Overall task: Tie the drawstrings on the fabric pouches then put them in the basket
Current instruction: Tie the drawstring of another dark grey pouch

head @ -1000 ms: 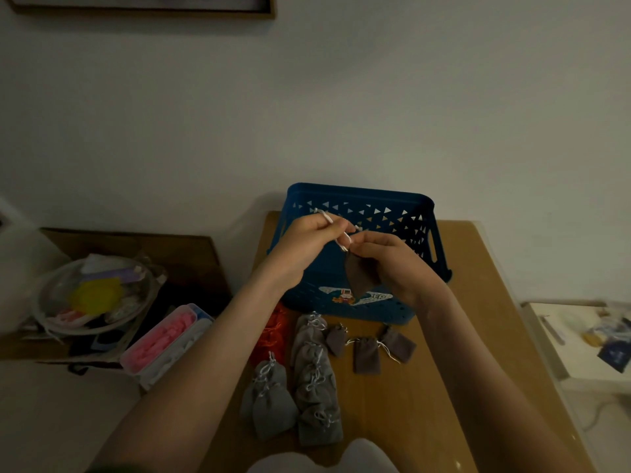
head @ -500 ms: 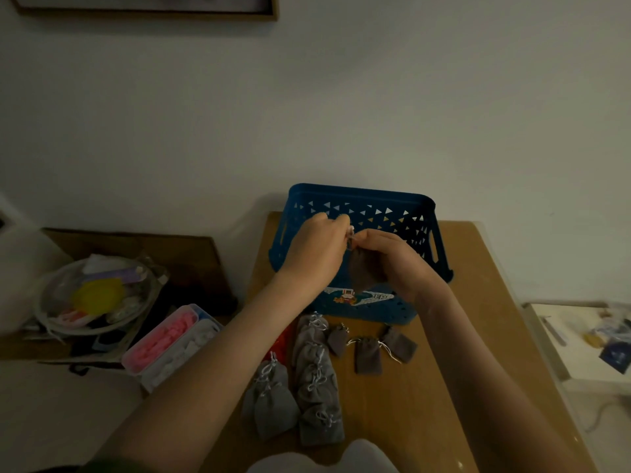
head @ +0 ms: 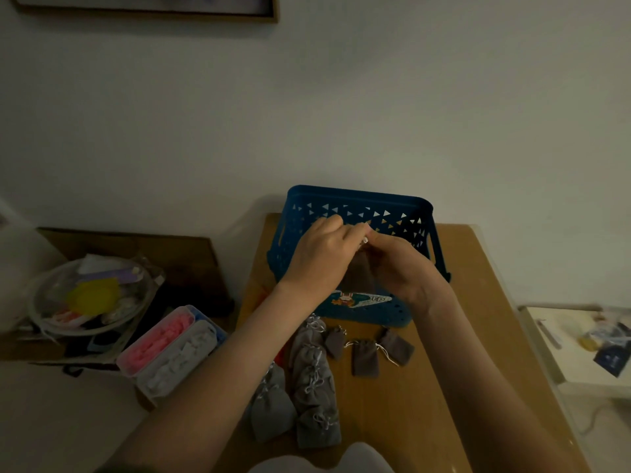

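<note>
1. A brown pouch (head: 360, 274) is held up between the two hands, above the wooden table (head: 478, 336) and in front of the near wall of the blue basket (head: 358, 199).
2. The left hand (head: 321, 254) is curled, and its fingertips are pinched on the pale drawstring (head: 364, 240) at the pouch's mouth.
3. The right hand (head: 403, 268) is curled too. The top of the brown pouch is pinched between its thumb and fingers, right against the left fingertips.
4. The pouch is hung upright, with its long axis running from the mouth at the fingertips down to the body between the wrists.
5. The basket lies directly on the far side of the hands, and its open top is just beyond the pinching fingertips. Both hands are judged about equally near it, so only a short carry away from the body is called for.
6. The knot is hidden by the fingers, so it cannot be told whether it is finished.
7. Three loose brown pouches (head: 365, 356) are laid on the table just near of the basket. A cluster of grey pouches (head: 312, 380), their strings apparently tied, is laid to their left.
</note>
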